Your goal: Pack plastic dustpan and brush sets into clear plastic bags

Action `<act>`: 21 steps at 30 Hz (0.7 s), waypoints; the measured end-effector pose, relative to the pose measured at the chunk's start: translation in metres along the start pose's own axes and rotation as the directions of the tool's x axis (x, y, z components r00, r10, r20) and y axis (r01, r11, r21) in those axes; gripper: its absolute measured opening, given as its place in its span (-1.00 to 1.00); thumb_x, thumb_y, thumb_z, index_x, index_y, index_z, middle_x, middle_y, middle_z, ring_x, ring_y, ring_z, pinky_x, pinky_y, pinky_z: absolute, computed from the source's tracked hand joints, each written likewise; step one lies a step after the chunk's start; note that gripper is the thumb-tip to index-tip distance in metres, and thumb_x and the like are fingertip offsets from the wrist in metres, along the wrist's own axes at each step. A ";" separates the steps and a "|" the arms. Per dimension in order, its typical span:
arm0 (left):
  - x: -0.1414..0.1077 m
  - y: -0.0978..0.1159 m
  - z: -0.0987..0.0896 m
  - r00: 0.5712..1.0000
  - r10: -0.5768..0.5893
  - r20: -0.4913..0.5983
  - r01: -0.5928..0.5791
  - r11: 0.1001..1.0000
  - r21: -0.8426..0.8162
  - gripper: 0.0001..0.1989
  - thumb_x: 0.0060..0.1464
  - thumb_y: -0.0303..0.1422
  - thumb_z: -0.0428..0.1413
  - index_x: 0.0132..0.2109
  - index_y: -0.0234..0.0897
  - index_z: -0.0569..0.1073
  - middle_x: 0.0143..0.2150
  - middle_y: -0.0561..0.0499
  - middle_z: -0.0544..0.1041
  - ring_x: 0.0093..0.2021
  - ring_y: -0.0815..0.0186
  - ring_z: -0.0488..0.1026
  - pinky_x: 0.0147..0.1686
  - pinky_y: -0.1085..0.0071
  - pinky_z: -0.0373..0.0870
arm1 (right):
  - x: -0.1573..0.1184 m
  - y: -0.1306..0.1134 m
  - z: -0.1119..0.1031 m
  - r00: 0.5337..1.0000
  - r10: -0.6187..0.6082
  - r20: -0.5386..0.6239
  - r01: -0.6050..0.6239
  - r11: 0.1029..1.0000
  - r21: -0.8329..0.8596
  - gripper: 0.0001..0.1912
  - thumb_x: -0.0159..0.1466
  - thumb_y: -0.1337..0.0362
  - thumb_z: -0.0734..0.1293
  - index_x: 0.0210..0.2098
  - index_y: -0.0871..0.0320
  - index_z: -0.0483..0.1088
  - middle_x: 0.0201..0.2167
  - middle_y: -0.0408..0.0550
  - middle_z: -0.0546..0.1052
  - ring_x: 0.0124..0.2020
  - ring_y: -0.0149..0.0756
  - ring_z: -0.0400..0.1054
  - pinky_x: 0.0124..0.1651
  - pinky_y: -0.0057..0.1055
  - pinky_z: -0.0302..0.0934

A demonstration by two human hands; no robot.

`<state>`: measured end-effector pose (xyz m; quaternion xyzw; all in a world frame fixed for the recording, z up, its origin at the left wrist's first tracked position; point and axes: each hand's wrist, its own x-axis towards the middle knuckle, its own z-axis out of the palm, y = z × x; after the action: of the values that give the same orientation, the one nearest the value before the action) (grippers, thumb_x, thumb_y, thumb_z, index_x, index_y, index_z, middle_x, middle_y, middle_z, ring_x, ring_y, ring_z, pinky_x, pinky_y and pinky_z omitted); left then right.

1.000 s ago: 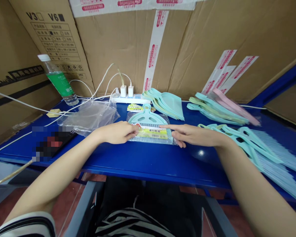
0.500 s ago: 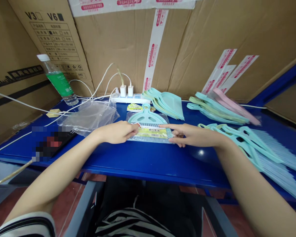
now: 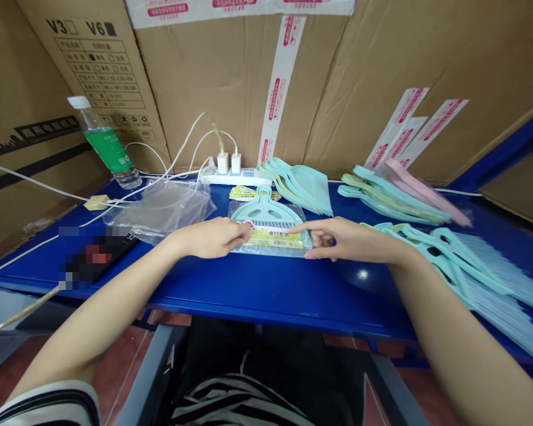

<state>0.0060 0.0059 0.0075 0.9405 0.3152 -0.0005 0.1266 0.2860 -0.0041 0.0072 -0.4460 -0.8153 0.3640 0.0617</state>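
A light-blue brush and dustpan set [image 3: 263, 207] lies flat in a clear plastic bag [image 3: 273, 253] near the middle of the table, handle pointing away from me. Across its bristles sits a yellow-green label card [image 3: 270, 238] with dark print. My left hand [image 3: 213, 238] is closed at the bag's left edge, thumb and finger pinched at the label's left end. On the other side, my right hand [image 3: 344, 239] lays its stretched index finger on the label's right end. Its thumb reaches to the bag's lower right corner, apart from the index, while the other fingers curl.
More dustpans [image 3: 308, 186] and spare labels [image 3: 244, 193] lie behind the bag. Bagged sets [image 3: 391, 195] and loose brushes [image 3: 462, 260] are on the right. Left are plastic bags [image 3: 160, 207], a bottle [image 3: 109, 151], a phone-like dark object [image 3: 111, 254], cables and a power strip [image 3: 235, 177].
My right index finger has slid slightly right and down along the label, its hand lifting a little at the knuckles. The left hand stays at the bag's left edge.
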 end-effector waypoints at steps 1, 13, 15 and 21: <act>0.000 0.000 0.000 1.000 0.003 -0.002 -0.003 1.000 -0.003 -0.80 0.27 -0.43 -0.14 -0.34 -0.25 0.27 -0.55 0.11 0.27 -0.57 0.37 0.18 -0.47 0.40 0.06 | 0.001 0.001 0.000 1.000 -0.018 -0.010 0.018 1.000 -0.023 -0.37 0.13 -0.03 0.32 0.12 0.13 0.40 -0.55 -0.27 0.25 -0.56 -0.39 0.21 -0.44 -0.39 0.11; 0.000 -0.001 0.001 1.000 0.007 0.007 -0.007 1.000 -0.003 -0.78 0.27 -0.40 -0.13 -0.34 -0.26 0.31 -0.53 0.09 0.32 -0.54 0.36 0.22 -0.43 0.39 0.10 | 0.004 0.001 0.002 0.998 -0.060 0.016 0.061 0.996 -0.062 -0.60 0.21 -0.14 0.22 -0.30 0.09 0.28 -0.60 -0.25 0.29 -0.57 -0.37 0.23 -0.46 -0.36 0.11; 0.000 -0.002 0.001 1.000 0.023 -0.005 -0.023 1.000 -0.009 -0.79 0.26 -0.41 -0.13 -0.34 -0.26 0.30 -0.54 0.10 0.30 -0.55 0.38 0.20 -0.44 0.40 0.08 | 0.004 0.002 0.002 0.998 -0.059 0.021 0.060 0.997 -0.049 -0.60 0.21 -0.14 0.22 -0.31 0.08 0.26 -0.60 -0.25 0.28 -0.57 -0.37 0.24 -0.46 -0.36 0.15; 0.000 -0.003 0.002 0.999 0.041 -0.012 -0.042 0.999 -0.013 -0.81 0.25 -0.43 -0.12 -0.34 -0.26 0.30 -0.52 0.10 0.31 -0.54 0.39 0.21 -0.46 0.42 0.08 | 0.004 0.003 0.003 0.999 -0.047 0.021 0.047 0.998 -0.035 -0.60 0.22 -0.15 0.22 -0.32 0.08 0.25 -0.59 -0.25 0.29 -0.55 -0.37 0.26 -0.46 -0.37 0.20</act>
<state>0.0048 0.0078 0.0051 0.9460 0.2964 0.0097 0.1310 0.2845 -0.0019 0.0018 -0.4241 -0.8324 0.3525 0.0541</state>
